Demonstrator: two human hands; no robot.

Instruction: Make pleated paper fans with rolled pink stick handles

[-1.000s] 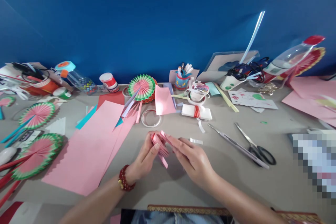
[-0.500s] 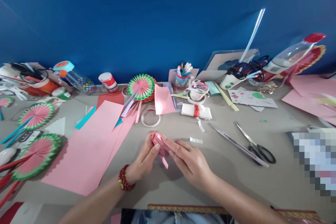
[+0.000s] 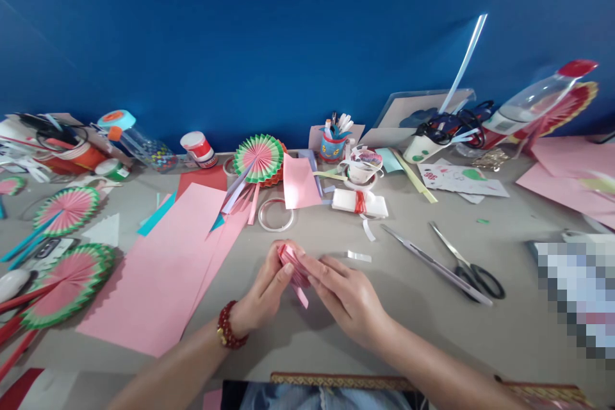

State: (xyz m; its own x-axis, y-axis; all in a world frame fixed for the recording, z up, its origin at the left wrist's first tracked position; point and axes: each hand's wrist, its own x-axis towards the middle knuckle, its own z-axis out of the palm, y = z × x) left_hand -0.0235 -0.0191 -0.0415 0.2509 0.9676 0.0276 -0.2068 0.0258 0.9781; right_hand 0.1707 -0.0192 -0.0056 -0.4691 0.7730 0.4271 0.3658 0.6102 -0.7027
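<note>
Between my two hands is a bundle of pleated pink paper (image 3: 296, 272), its narrow folds pressed together and one end sticking out below. My left hand (image 3: 266, 288) grips it from the left, thumb on top. From the right, my right hand (image 3: 348, 295) closes its fingers on the upper side of the folds. Parts of the bundle are hidden behind the fingers. Just beyond my hands lies a roll of clear tape (image 3: 276, 228), and a short strip of white tape (image 3: 359, 256) lies right of them.
Large pink paper sheets (image 3: 158, 269) lie at left, beside finished pleated fans (image 3: 72, 288). On the right are open scissors (image 3: 468, 266) and a long grey cutter-like tool (image 3: 437, 266). A pen cup (image 3: 332, 148), a glue tub (image 3: 198, 149) and a plastic bottle (image 3: 533, 102) stand along the blue wall.
</note>
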